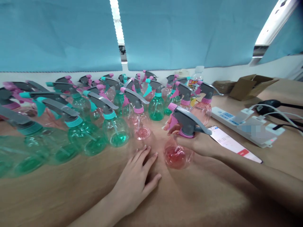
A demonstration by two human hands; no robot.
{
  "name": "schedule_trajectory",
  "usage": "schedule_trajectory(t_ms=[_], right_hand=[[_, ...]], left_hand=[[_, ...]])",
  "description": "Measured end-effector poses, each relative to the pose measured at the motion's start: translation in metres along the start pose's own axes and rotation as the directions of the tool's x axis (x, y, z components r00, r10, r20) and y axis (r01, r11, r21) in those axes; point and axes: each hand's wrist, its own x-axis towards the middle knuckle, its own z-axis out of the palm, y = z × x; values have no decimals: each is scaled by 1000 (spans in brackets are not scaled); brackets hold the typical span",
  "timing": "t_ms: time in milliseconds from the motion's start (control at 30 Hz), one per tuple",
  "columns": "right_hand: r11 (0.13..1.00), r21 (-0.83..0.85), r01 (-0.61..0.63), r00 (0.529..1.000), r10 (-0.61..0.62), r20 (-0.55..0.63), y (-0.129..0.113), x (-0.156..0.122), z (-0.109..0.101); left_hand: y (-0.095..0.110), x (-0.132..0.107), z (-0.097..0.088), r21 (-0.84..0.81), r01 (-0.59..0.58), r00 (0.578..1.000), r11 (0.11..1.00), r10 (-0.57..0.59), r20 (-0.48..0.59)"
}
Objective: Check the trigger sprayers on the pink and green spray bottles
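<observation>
Brown tabletop [180, 195] under spray bottles [115, 130], 1 phone [233, 145], 1 power strip [234, 123], cardboard box [245, 88]

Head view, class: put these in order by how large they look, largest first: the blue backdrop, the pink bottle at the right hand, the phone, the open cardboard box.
1. Blue backdrop
2. Pink bottle at the right hand
Phone and open cardboard box: too alike to rank; the phone lies nearer the camera.
</observation>
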Motion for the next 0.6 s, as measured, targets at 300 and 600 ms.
schedule_trajectory(t_ms=[300,600], right_hand=[[995,-93,-20,999,16,-40,5,-2,-3],[999,-33,-19,1000,19,0,28,-2,-5]], left_hand=[[0,0,1,9,9,1000,1000,-9,9],[0,0,1,-5,5,1000,1000,-5,-1]])
